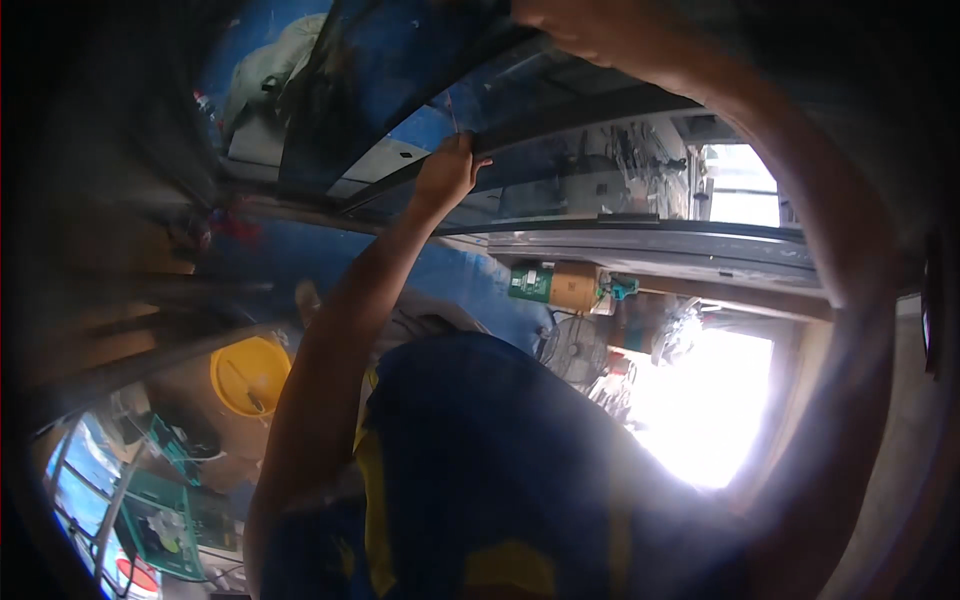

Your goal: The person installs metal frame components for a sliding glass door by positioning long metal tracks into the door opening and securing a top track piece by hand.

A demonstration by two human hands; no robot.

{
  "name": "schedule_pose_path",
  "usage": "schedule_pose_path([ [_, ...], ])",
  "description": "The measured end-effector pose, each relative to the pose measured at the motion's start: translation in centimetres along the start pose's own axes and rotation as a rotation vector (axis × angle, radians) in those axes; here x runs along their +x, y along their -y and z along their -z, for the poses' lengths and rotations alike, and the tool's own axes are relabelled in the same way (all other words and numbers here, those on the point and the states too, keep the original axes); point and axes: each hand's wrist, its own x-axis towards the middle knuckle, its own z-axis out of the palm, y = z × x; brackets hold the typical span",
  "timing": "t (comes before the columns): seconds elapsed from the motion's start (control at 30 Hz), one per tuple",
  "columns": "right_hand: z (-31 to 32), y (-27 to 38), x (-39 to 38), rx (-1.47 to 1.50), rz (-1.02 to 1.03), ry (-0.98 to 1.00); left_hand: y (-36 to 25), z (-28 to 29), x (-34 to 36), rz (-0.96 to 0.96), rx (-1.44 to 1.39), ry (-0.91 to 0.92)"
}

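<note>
A large glass panel (545,185) with dark frame bars (590,118) spans the upper middle and mirrors parts of the room. My left hand (445,178) is raised against one of these bars, its fingers closed. A thin reddish rod-like tool (452,112) sticks up out of that hand; its handle is hidden in the grip. Higher and to the right, my right hand (585,30) reaches over to the upper part of the frame. Its fingers are curled in deep shadow near the picture's edge, and whatever they hold is hidden.
Below the panel runs a grey metal ledge (650,250). Beneath it sit a green box (530,282), a cardboard box (574,287) and a fan (572,348). At lower left are a yellow bucket (240,375) and a green crate (150,520). Bright daylight comes through an opening (710,410).
</note>
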Motion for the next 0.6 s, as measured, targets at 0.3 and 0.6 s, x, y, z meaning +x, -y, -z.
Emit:
schedule_pose_path([
  [0.3,-9.5,5.7,4.1,-0.021,0.045,0.269,0.4,0.7,-1.1,0.052,0.003,-0.071],
  [0.6,-19.9,3.7,12.2,0.559,-0.056,0.497,5.7,-8.7,-9.4,1.123,-0.943,-0.542],
])
